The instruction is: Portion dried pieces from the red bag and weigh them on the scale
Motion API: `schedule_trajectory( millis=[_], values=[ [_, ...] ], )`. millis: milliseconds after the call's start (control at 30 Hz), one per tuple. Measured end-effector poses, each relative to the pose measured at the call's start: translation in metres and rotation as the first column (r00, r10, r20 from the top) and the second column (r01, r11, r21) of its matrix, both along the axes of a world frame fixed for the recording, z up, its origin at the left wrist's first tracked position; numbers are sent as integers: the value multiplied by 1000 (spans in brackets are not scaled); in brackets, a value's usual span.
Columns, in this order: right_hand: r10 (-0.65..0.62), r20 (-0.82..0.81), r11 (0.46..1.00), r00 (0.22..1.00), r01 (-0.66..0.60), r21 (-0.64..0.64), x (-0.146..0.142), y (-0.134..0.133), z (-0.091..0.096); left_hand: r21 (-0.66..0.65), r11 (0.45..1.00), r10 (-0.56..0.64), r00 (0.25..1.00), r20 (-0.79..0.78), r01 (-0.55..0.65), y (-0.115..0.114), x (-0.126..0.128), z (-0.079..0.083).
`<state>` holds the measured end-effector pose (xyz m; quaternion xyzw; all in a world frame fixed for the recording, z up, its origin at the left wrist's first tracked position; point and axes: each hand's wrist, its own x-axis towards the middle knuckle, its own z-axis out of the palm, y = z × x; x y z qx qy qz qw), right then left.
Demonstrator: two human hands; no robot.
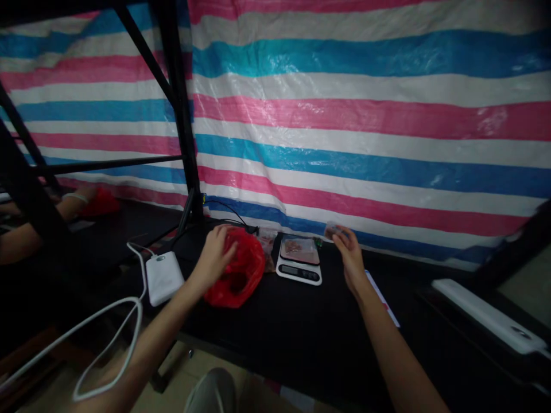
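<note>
My left hand [216, 256] is at the left rim of a red plastic bag [252, 269], with its fingers curled over the film and the thumb on the opening side. The bag stands with its mouth open towards me, dark inside. In my right hand [349, 252] a small clear plastic bag [330, 230] is pinched between the fingertips, raised above the back of the table. Between my hands sits a white digital scale [298, 274]. On its pan lies a clear bag with small brownish pieces [297, 248]. Another clear bag [267, 249] rests between the red bag and the scale.
A white power bank [164, 278] with a looping white cable [140, 321] lies left on the black table [301, 327]. At right are a flat white card [383, 301] and a long white device [486, 315]. Black frame posts and a co-worker's arm [64, 212] are at left.
</note>
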<state>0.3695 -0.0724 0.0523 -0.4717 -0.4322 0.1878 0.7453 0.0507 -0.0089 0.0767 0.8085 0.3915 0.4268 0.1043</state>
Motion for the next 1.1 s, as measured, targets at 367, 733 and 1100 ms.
schedule_trajectory(
  millis=[367,733,1100],
  values=[
    [48,-374,999,926,-47,13,16,10,-39,-63,905,-423,875,-237,420,28,188,-53],
    [-16,-404,1000,915,26,19,24,20,-47,-247,817,-527,849,44,520,63,209,-62],
    [-58,-212,994,976,75,76,2,5,-21,-322,485,-557,571,603,813,21,195,-43]
  ],
)
